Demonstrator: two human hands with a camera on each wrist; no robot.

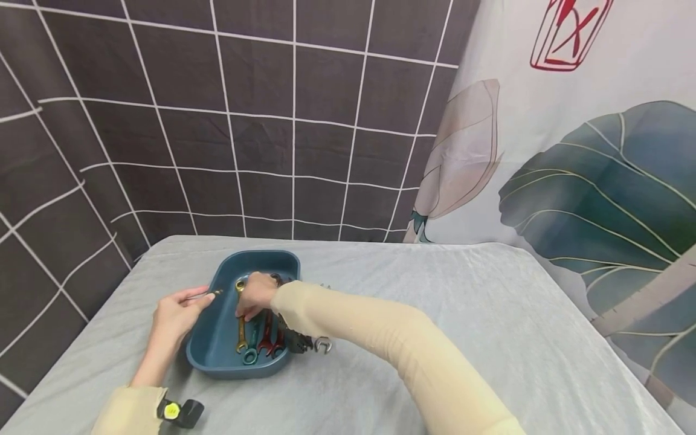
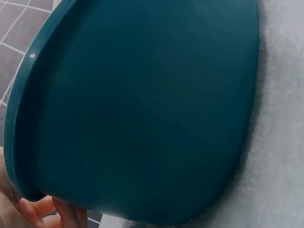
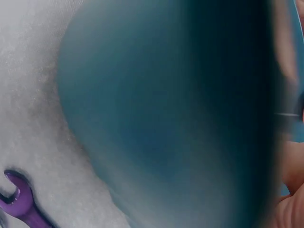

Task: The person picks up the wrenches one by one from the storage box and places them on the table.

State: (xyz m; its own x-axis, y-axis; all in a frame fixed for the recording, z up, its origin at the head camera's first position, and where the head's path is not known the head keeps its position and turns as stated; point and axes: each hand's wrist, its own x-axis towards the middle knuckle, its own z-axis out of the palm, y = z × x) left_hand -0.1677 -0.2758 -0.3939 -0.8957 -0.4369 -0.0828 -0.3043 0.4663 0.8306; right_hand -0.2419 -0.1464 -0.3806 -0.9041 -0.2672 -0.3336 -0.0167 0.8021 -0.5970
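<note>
From my remote seat I see a person's two bare hands at a blue tray [image 1: 241,372], which stands on the left part of a grey cloth-covered worktop [image 1: 544,338]. The left grip [image 1: 176,315] is narrow: thumb and fingers pinch a slim metal piece [image 1: 217,292], whose brassy tip points right, over the tray's left rim. I cannot tell whether these fingers touch the rim. The hand hides the rest of the piece.

The right grip [image 1: 257,295] reaches into the tray from the right, palm downward, fingers bent over the gold wrench [image 1: 241,333]. That wrench lies lengthwise, near to far, directly beneath the hand; both its ends show, while its middle is covered. I cannot tell whether the fingers are closed round it or only rest there, nor how wide they stand.

Just right of the gold wrench, inside the tray, lie a teal wrench [image 1: 252,339], then a red wrench [image 1: 266,337], then a dark red wrench [image 1: 279,343], all partly hidden by the right hand and sleeve [image 1: 375,326]. Outside the tray, near its right side, I make out the end of a silver wrench [image 1: 323,339]. My right wrist view shows a purple wrench [image 3: 23,209] on the cloth, apart from the tray wall.
</note>
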